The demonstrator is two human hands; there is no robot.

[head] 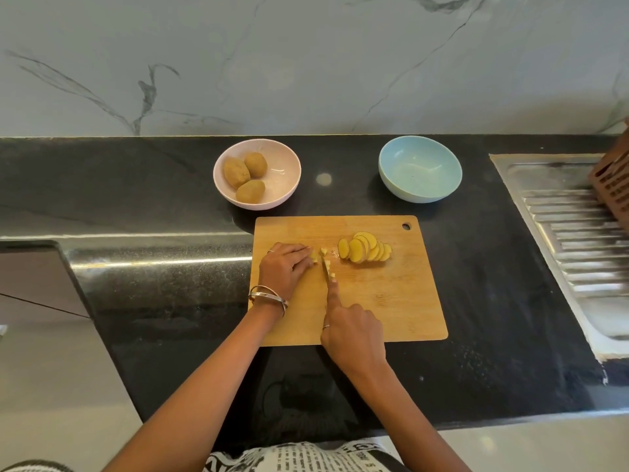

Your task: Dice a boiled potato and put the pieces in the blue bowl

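Observation:
On the wooden cutting board my left hand presses down on a few yellow potato slices, mostly hidden under its fingers. My right hand grips a knife, index finger along the spine, with the blade down among small diced potato pieces just right of my left fingertips. A fanned row of potato slices lies further right on the board. The blue bowl stands empty behind the board, to the right.
A pink bowl with three whole unpeeled potatoes sits behind the board's left corner. A steel sink drainboard lies at the right, with a brown slotted rack at its far edge. The black counter ends near my body.

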